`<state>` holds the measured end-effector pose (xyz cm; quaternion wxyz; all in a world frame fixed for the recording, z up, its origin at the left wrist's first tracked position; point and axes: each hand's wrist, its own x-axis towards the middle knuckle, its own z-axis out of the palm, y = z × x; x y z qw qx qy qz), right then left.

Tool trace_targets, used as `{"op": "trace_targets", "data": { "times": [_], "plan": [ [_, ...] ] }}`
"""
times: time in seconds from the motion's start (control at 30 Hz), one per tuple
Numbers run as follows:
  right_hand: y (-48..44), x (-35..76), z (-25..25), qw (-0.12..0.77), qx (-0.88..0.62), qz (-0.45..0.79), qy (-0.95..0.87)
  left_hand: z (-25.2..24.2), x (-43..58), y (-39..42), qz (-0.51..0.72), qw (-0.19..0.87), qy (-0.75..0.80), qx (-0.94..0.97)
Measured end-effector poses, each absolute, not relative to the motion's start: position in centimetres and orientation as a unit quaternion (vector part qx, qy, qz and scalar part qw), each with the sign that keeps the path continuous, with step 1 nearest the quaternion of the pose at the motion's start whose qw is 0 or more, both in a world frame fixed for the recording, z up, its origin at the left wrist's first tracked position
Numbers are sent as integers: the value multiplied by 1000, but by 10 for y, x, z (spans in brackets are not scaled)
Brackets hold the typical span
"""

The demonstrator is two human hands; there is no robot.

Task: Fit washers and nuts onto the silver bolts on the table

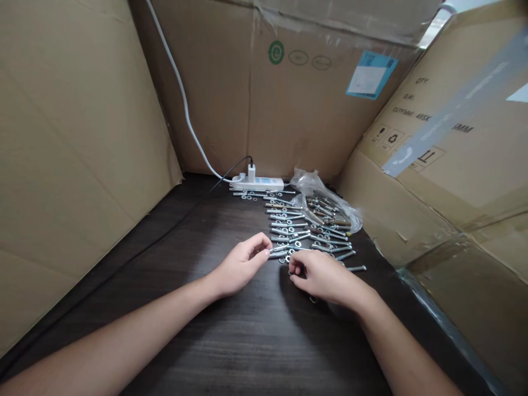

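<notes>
My left hand point(241, 264) rests on the dark wooden table point(173, 264), its thumb and forefinger pinched on the end of a silver bolt point(278, 248) at the near end of a row of bolts point(289, 225). My right hand point(324, 275) lies just to the right, fingers curled over small washers and nuts point(286, 258); what it grips is too small to name. Several bolts lie laid out in a column, each with loose washers beside it.
A clear plastic bag point(325, 206) with more bolts lies right of the row. A white power strip point(258, 183) with a plug and white cable sits at the back. Large cardboard boxes point(74, 148) wall in the table on the left, back and right.
</notes>
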<state>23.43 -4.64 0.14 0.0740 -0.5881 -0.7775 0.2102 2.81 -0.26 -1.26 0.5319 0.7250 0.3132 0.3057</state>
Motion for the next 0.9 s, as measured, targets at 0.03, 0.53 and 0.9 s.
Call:
{"op": "trace_targets", "data": {
  "times": [0.03, 0.53, 0.9],
  "plan": [
    [-47, 234, 2, 74, -593, 207, -775, -13, 28, -2, 305, 530, 314, 727],
    [-45, 227, 4, 129, -569, 119, -803, -14, 28, -2, 274, 509, 320, 751],
    [-48, 215, 1, 362, -443, 44, -819, -15, 29, -3, 246, 515, 308, 761]
  ]
}}
